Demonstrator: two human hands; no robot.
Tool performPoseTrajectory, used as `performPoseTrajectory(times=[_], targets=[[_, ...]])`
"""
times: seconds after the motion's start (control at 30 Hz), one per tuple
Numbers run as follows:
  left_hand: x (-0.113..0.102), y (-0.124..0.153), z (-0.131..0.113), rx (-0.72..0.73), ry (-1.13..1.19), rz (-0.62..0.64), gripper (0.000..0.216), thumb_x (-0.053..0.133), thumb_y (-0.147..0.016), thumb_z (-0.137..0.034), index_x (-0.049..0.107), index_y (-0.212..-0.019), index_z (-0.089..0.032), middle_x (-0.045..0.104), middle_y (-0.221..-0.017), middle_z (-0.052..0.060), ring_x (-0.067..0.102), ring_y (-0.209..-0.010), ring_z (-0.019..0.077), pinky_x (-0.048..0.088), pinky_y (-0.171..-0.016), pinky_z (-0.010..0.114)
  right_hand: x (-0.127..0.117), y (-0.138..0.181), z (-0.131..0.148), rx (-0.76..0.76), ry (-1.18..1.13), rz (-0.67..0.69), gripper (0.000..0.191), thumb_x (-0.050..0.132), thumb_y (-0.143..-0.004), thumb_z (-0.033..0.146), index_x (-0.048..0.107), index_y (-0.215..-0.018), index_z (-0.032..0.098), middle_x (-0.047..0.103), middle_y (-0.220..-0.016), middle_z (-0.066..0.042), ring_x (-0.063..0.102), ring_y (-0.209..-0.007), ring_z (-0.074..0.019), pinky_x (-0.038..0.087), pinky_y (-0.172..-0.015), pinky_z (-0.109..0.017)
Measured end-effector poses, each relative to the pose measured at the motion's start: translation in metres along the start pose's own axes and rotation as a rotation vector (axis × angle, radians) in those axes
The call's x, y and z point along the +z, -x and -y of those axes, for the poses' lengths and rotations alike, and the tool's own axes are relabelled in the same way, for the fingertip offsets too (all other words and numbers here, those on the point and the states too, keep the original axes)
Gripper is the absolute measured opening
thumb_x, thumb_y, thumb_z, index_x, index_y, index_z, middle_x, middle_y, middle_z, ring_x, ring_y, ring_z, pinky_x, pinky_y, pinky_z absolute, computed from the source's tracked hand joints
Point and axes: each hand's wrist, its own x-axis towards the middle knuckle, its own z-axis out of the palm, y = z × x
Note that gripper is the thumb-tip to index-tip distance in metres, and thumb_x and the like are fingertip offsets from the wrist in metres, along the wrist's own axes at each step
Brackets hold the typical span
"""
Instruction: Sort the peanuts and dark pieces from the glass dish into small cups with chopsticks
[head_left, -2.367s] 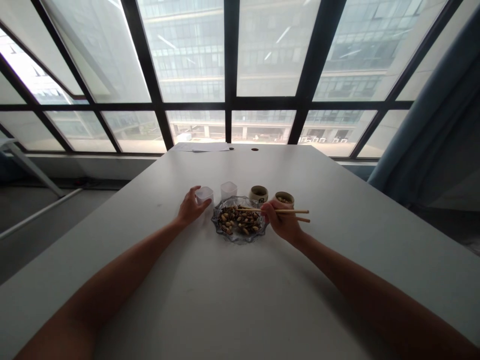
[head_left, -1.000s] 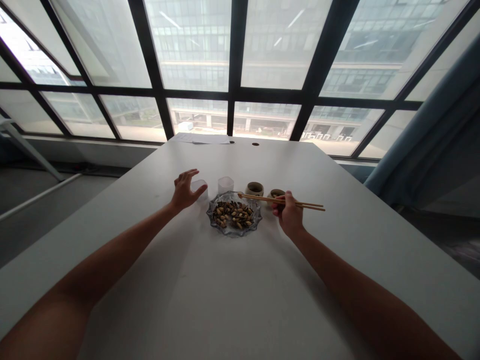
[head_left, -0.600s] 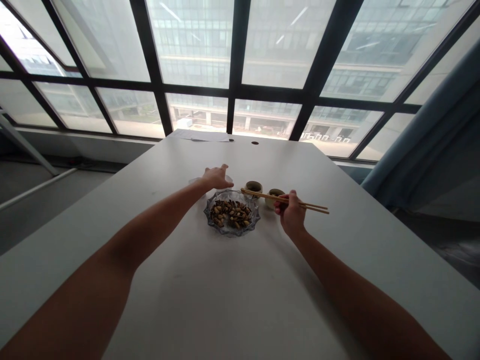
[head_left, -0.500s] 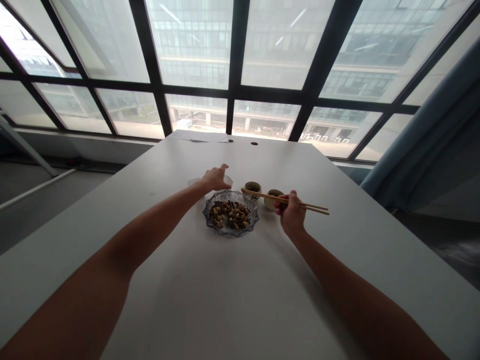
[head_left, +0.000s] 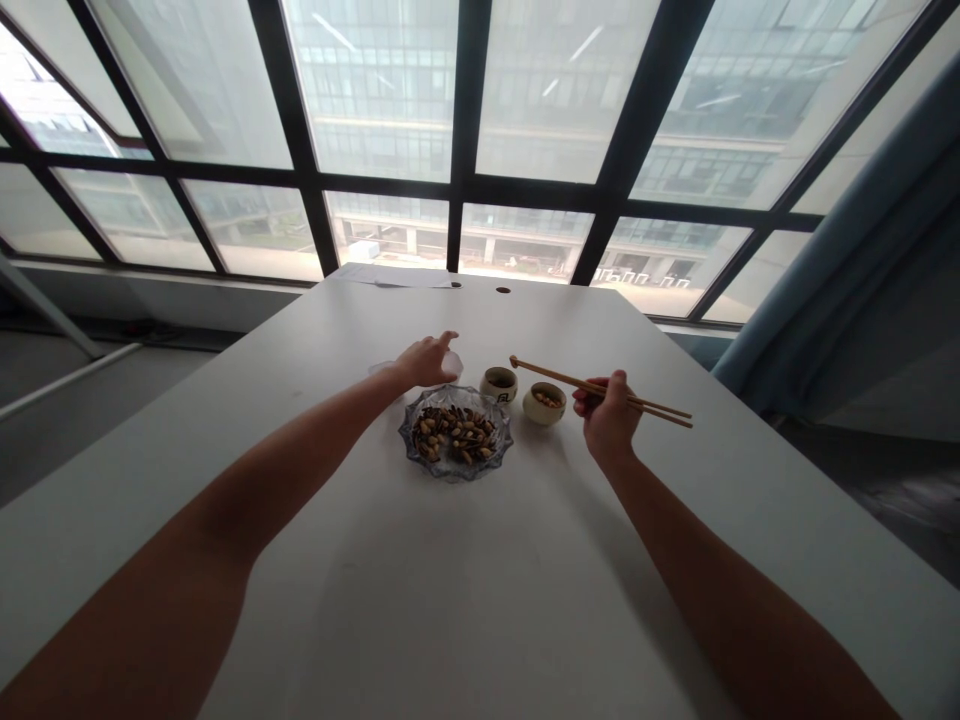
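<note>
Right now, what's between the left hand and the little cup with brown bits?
In the head view, a cloudy cup by the left hand, then the cup with dark markings.

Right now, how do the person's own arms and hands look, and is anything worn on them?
The left hand and right hand are ungloved; both arms are bare, with no sleeve, watch or bracelet visible. Small rings I cannot rule out.

A single head-worn camera is looking forward and down from above the near end of the white tabletop (head_left: 465, 590), facing the black-framed windows (head_left: 555, 90) beyond its far edge, and is catching the arms (head_left: 712, 560) up close and the hands (head_left: 609, 418) at middle distance.
</note>
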Motion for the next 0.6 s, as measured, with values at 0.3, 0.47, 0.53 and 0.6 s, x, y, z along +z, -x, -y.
performPoseTrajectory(times=[0.3,0.47,0.53,0.6], targets=[[-0.002,-0.013,-0.006,-0.059,0.037,0.110,0.084,0.073,-0.068,-0.041,0.039,-0.142,-0.019,0.068,-0.123,0.014,0.064,-0.114,0.0329,0.051,-0.095,0.043,-0.004,-0.012,-0.003,0.068,-0.066,-0.052,0.045,0.057,-0.086,0.058,0.054,-0.065,0.019,0.058,-0.045,0.002,0.049,-0.032,-0.0088,0.034,-0.030,-0.020],[-0.004,-0.027,-0.034,-0.133,0.002,0.183,0.089,0.070,-0.071,-0.057,0.040,-0.144,-0.015,0.055,-0.142,0.020,0.053,-0.130,0.0359,0.042,-0.105,0.048,-0.017,-0.031,0.004,0.031,-0.085,-0.059,0.044,0.058,-0.086,0.056,0.049,-0.061,0.021,0.053,-0.042,0.004,0.048,-0.031,-0.0091,0.032,-0.028,-0.019],[0.002,-0.032,-0.057,-0.007,-0.001,0.157,0.089,0.064,-0.074,-0.065,0.041,-0.145,-0.016,0.048,-0.149,0.019,0.044,-0.138,0.0358,0.033,-0.113,0.050,-0.028,-0.044,0.010,0.047,-0.100,-0.045,0.044,0.061,-0.085,0.052,0.047,-0.057,0.021,0.049,-0.039,0.005,0.046,-0.029,-0.0089,0.029,-0.026,-0.018],[0.012,-0.038,-0.083,0.137,0.011,0.202,0.092,0.063,-0.073,-0.070,0.042,-0.145,-0.017,0.045,-0.153,0.017,0.037,-0.142,0.0346,0.023,-0.118,0.051,-0.042,-0.057,0.016,0.106,-0.109,0.008,0.042,0.065,-0.083,0.047,0.047,-0.054,0.020,0.048,-0.038,0.005,0.045,-0.029,-0.0087,0.027,-0.025,-0.018]])
